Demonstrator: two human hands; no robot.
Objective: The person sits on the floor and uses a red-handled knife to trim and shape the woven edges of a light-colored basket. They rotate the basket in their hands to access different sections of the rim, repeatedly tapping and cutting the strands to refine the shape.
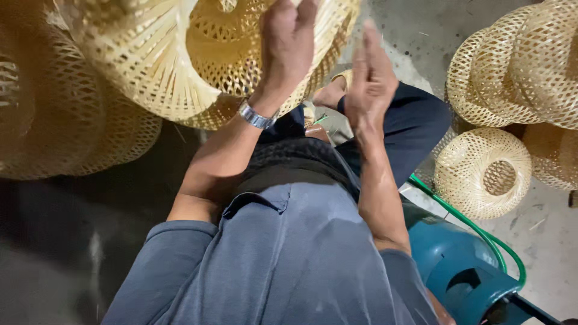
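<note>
A large woven bamboo basket (229, 42) with an open lattice weave is held up in front of me. My left hand (289, 42), with a metal watch (256, 116) on its wrist, presses against the basket's side. My right hand (370, 81) is raised beside the basket's right edge with fingers straight and together; whether it touches the weave is unclear. A wider woven piece with long radial strips (138, 54) overlaps the basket on the left. My grey-blue shirt and dark trousers fill the lower middle.
More woven bamboo shades are stacked at the left (54, 114) and at the upper right (524, 66). A round one with a hole (484, 174) lies on the concrete floor. A blue gas cylinder (463, 271) with a green hose (475, 229) stands at the lower right.
</note>
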